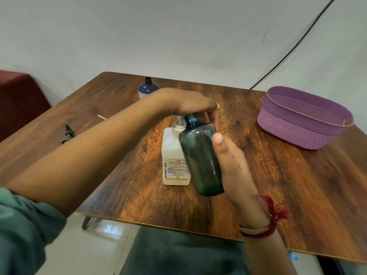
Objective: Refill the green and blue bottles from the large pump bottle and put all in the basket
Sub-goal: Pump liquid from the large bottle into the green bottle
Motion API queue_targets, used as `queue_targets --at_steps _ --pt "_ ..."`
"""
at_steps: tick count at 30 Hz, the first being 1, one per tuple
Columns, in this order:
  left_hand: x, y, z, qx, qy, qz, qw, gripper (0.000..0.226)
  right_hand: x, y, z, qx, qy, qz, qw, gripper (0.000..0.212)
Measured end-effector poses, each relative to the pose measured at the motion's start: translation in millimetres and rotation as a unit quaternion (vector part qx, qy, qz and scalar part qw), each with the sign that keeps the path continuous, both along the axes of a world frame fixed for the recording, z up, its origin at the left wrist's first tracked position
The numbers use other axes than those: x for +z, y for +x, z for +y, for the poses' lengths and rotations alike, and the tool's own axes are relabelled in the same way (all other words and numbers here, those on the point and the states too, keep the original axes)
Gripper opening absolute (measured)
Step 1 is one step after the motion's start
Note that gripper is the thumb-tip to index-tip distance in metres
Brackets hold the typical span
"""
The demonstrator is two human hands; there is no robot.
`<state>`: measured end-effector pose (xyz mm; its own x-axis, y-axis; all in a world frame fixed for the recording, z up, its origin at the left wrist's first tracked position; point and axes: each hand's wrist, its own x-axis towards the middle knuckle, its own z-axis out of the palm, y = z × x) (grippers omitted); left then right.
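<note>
Right hand [233, 167] grips the green bottle [198, 155] from its right side. The thumb lies flat along the near face and the other fingers are wrapped behind, out of sight. The bottle is off the table [278, 185], tilted with its base toward the camera. Its uncapped neck points up and away, just beside the pump stem.

Left hand [190, 102] lies palm down on top of the large pump bottle [172, 159]. Its fingers stretch out roughly straight to the right, over the green bottle's mouth. The pump head is hidden under the palm, so the spout's position relative to the mouth cannot be seen.

The pump bottle stands upright at mid-table with its label facing the camera. The green bottle covers its right edge.

The blue bottle [148, 88] stands upright with no cap at the far edge, behind the left wrist and well apart from both hands. A purple basket [301, 118] sits at the far right. A dark nozzle cap [67, 133] lies on the table's left side, beyond the left forearm. A red thread band [266, 225] is on the right wrist.
</note>
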<state>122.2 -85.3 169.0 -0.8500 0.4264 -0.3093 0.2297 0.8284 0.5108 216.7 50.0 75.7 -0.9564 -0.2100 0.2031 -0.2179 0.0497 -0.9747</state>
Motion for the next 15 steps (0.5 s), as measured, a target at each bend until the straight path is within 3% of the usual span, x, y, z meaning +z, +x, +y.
queue_targets --at_steps 5,11,15 --pt "-2 1 0 0.002 -0.021 -0.012 1.0 0.052 -6 -2 -3 0.015 -0.006 -0.001 1.0 0.079" --pt "-2 -3 1 -0.003 0.017 -0.031 0.999 0.053 -6 -3 2 0.003 -0.018 0.006 1.0 0.08" --pt "-9 0 2 0.009 -0.007 -0.032 0.999 0.05 -9 -1 -2 0.005 -0.007 0.012 1.0 0.099"
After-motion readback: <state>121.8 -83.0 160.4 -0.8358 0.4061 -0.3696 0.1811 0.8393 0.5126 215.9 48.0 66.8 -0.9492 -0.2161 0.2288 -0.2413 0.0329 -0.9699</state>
